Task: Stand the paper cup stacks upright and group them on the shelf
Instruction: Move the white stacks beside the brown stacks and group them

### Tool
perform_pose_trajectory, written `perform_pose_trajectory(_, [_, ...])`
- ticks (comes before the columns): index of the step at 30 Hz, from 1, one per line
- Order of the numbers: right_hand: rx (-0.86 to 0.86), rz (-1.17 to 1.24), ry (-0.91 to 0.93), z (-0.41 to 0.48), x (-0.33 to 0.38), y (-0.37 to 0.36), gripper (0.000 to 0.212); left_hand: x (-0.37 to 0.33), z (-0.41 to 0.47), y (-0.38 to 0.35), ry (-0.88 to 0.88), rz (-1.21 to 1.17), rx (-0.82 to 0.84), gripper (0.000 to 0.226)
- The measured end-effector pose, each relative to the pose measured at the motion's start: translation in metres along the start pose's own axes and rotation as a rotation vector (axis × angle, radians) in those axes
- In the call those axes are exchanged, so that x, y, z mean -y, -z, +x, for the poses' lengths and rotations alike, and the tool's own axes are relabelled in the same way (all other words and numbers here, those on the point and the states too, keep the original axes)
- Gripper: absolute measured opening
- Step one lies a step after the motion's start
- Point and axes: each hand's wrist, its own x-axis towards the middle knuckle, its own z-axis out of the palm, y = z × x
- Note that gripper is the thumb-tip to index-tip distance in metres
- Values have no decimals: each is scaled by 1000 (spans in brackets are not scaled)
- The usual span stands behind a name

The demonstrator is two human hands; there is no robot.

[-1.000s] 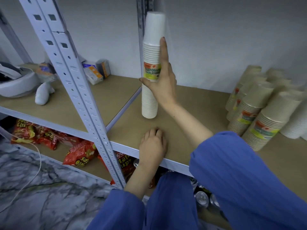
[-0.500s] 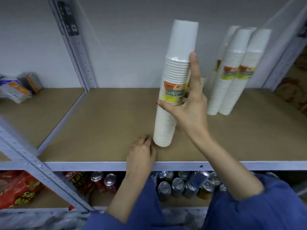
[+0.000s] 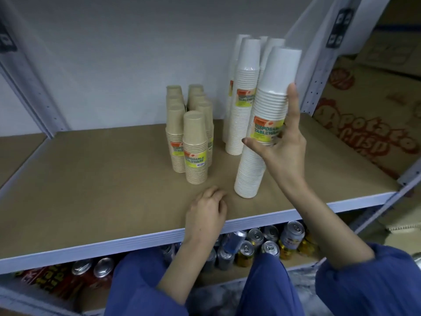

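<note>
My right hand (image 3: pixel 281 149) grips a tall white paper cup stack (image 3: pixel 268 106) around its yellow label; the stack stands nearly upright, slightly tilted, its base on the brown shelf (image 3: pixel 102 179). Behind it stand several other white cup stacks (image 3: pixel 245 92), upright and close together. To their left, several shorter brown cup stacks (image 3: pixel 193 142) stand upright in a group. My left hand (image 3: pixel 206 213) rests on the shelf near its front edge, fingers curled, holding nothing.
Grey metal shelf posts rise at the left (image 3: pixel 29 87) and right (image 3: pixel 323 65). Drink cans (image 3: pixel 268 242) and red snack packets (image 3: pixel 52 279) fill the lower shelf. A cardboard potato crisp box (image 3: pixel 369 128) lies to the right.
My right hand has carried the white stack rightward along the shelf to just in front of the other white stacks. My view has panned right; the brown stacks now show upright.
</note>
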Motion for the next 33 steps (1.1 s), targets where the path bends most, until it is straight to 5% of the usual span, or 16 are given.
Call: perform_pose_trajectory(33, [62,-41,-19,74,-67,-24,113,-2,12,-27,-7,-16,-129,27])
